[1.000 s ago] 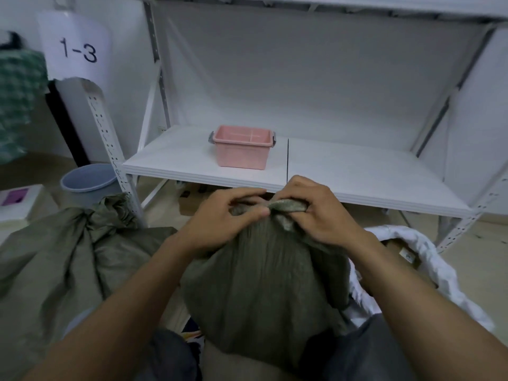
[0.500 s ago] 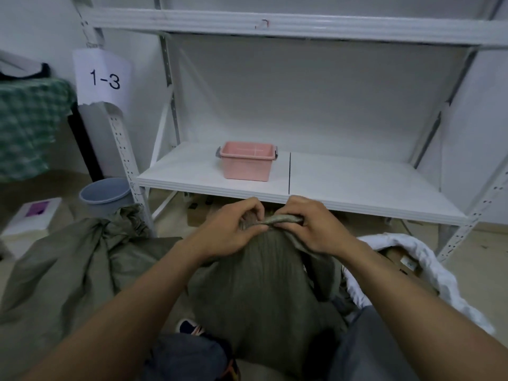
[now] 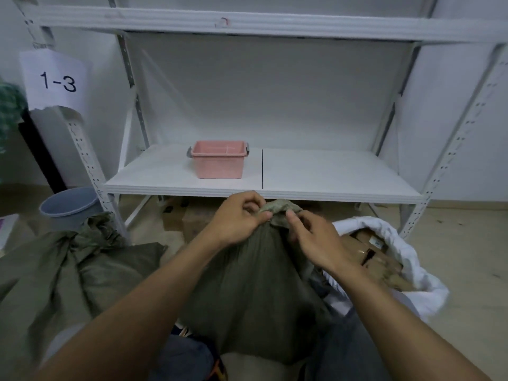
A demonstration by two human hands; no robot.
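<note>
An olive-green woven sack [image 3: 255, 292] stands between my knees, its top bunched into a neck. My left hand [image 3: 239, 215] pinches that bunched neck from the left, fingers curled round the fabric. My right hand [image 3: 313, 237] sits just right of the neck with fingers half spread; its fingertips touch the cloth but I cannot tell whether they grip it. What the sack holds is hidden.
A pink plastic bin [image 3: 218, 159] stands on the white shelf [image 3: 330, 174] ahead. A second olive sack [image 3: 63, 270] lies crumpled at left, behind it a blue bucket [image 3: 68, 206]. A white sack [image 3: 395, 259] with cardboard boxes sits at right. A "1-3" paper sign [image 3: 56, 81] hangs on the left post.
My right hand has loosened and slid off the sack's neck down to the right, fingers opening. My left hand keeps its pinch. The view tilted up, showing the upper shelf.
</note>
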